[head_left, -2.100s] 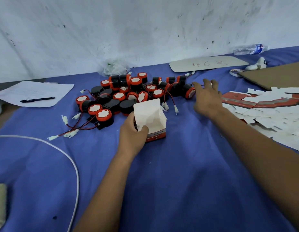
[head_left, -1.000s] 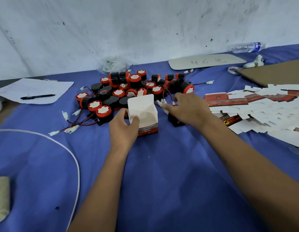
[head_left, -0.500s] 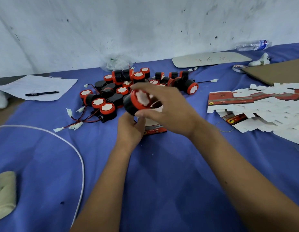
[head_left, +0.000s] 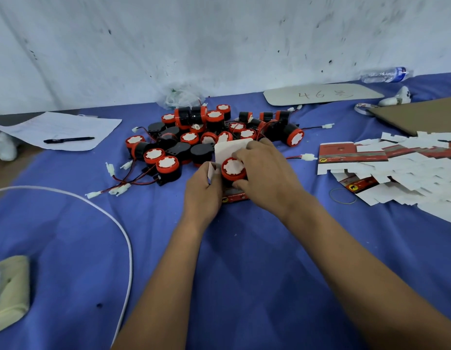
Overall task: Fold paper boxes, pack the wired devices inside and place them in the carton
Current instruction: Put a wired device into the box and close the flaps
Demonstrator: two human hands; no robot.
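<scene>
step: loading the box | your right hand has its fingers clamped round the device, red face up, right at the open mouth of the box | your left hand grips the box's left side on the tabletop | device sits directly over the opening, so I'd guess straight down, wire tucked in first

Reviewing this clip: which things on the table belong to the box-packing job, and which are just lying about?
Job: paper box, held by left hand; wired device, gripped by right hand; device pile; flat box blanks.

Lying about: pen on paper sheet, water bottle, white cable, rubber band.
</scene>
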